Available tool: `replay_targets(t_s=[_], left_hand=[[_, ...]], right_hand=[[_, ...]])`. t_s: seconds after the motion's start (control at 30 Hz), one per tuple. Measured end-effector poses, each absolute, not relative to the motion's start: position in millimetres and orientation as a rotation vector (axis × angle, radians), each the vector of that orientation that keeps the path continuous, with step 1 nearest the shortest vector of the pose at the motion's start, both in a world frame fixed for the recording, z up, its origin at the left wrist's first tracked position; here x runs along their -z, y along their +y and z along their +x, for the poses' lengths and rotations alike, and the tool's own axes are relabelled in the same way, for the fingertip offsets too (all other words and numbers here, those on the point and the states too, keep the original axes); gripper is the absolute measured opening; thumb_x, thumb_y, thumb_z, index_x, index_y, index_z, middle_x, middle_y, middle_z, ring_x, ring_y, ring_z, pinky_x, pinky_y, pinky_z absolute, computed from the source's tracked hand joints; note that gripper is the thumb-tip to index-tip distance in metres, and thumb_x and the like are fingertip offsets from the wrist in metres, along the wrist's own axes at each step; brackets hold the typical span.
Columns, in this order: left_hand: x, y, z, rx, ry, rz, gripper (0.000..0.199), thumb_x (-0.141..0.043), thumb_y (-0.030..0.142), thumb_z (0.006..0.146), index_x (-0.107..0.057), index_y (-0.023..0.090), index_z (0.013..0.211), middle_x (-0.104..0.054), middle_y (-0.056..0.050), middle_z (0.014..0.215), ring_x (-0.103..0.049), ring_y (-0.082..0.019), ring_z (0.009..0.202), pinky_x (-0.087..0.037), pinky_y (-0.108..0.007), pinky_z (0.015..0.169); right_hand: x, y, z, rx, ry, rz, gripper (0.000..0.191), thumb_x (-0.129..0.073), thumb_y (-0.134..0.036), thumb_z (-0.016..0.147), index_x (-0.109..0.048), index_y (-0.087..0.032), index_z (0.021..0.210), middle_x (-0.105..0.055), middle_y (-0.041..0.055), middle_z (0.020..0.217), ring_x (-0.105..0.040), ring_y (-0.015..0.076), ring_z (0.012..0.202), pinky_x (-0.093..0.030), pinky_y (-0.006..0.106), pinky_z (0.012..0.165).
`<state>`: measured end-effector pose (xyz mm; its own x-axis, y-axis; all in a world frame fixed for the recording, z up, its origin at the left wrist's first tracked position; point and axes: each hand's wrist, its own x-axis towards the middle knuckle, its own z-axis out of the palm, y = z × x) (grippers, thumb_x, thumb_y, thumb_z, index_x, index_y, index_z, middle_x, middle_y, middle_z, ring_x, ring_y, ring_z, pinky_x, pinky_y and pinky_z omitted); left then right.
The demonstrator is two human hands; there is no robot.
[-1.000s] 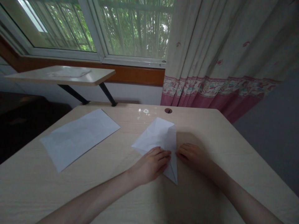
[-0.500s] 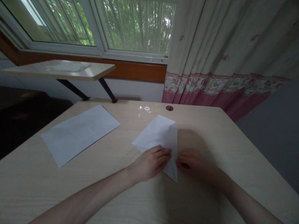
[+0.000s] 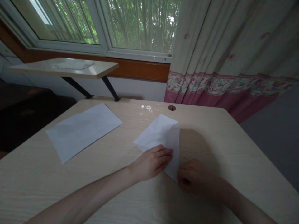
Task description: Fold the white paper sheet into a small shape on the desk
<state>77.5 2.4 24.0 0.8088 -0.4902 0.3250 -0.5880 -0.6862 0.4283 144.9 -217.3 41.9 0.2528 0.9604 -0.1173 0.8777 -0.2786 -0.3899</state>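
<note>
On folded paper [image 3: 163, 137]: left hand [image 3: 151, 163] fingers flat; right hand [image 3: 193, 179] seemingly curled at tip.

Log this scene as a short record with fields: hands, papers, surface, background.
left hand: left hand lies flat, fingers pressing on the folded paper
right hand: right hand rests at the folded paper's near tip, along its right edge
folded paper: white, creased, pointed toward the person, flat on the desk
second sheet: flat sheet to the left, apart from both hands
desk detail: round hole near the far edge
background: window, curtain, small shelf
</note>
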Motion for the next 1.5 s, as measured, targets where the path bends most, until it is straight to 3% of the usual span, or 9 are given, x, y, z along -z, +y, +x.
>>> replay_targets(t_s=[0.6, 0.73, 0.87, 1.17, 1.37, 1.5], left_hand=[[-21.3, 3.8, 78.2, -0.269, -0.8, 2.438, 0.027, -0.045, 0.016, 0.097, -0.062, 0.014, 0.119, -0.06, -0.009, 0.131, -0.053, -0.023, 0.117, -0.049, -0.038, 0.099], [-21.3, 3.7, 77.7, -0.259, -0.811, 2.462, 0.03, -0.046, 0.015, 0.096, -0.06, 0.014, 0.122, -0.059, -0.009, 0.132, -0.053, -0.022, 0.119, -0.046, -0.039, 0.103], [-22.1, 3.8, 77.9, -0.251, -0.837, 2.496, 0.031, -0.046, 0.014, 0.095, -0.059, 0.012, 0.123, -0.058, -0.01, 0.133, -0.053, -0.023, 0.121, -0.045, -0.038, 0.105], [-18.1, 2.2, 72.1, -0.398, -0.779, 2.601, 0.03, -0.045, 0.02, 0.094, -0.063, 0.014, 0.117, -0.063, -0.008, 0.127, -0.059, -0.022, 0.116, -0.043, -0.043, 0.107], [-19.5, 0.8, 72.0, -0.538, -0.755, 2.589, 0.028, -0.043, 0.02, 0.095, -0.069, 0.014, 0.102, -0.069, -0.007, 0.115, -0.064, -0.02, 0.106, -0.049, -0.038, 0.102], [-19.8, 1.5, 73.1, -0.55, -0.781, 2.584, 0.028, -0.043, 0.019, 0.095, -0.069, 0.013, 0.103, -0.069, -0.007, 0.115, -0.065, -0.021, 0.105, -0.052, -0.037, 0.099]], right_hand=[[-39.6, -224.0, 143.4, -0.653, -1.603, -2.097, 0.011, -0.057, -0.012, 0.067, -0.054, -0.02, 0.06, -0.058, -0.0051, 0.058, -0.049, 0.0094, 0.055, -0.033, 0.023, 0.058], [-28.9, -227.0, 161.0, -0.321, -1.455, -2.132, 0.018, -0.053, -0.013, 0.072, -0.047, -0.02, 0.057, -0.051, -0.0056, 0.052, -0.046, 0.0088, 0.049, -0.033, 0.022, 0.054], [-17.4, -226.5, 180.1, -0.029, -1.342, -2.249, 0.025, -0.046, -0.023, 0.087, -0.05, -0.02, 0.062, -0.055, -0.0007, 0.058, -0.049, 0.0133, 0.054, -0.034, 0.026, 0.055], [-16.5, -221.8, 190.6, 0.096, -1.061, -2.383, 0.023, -0.043, -0.029, 0.096, -0.051, -0.021, 0.075, -0.059, 0.0015, 0.071, -0.055, 0.016, 0.064, -0.041, 0.027, 0.06], [-14.3, -219.0, 190.6, 0.062, -1.106, -2.388, 0.017, -0.052, -0.027, 0.091, -0.053, -0.021, 0.076, -0.06, 0.0008, 0.072, -0.057, 0.0164, 0.065, -0.042, 0.027, 0.06], [-14.0, -216.5, 189.0, 0.063, -1.159, -2.392, 0.016, -0.053, -0.027, 0.091, -0.055, -0.021, 0.077, -0.061, 0.0013, 0.073, -0.058, 0.0168, 0.067, -0.042, 0.027, 0.061]])
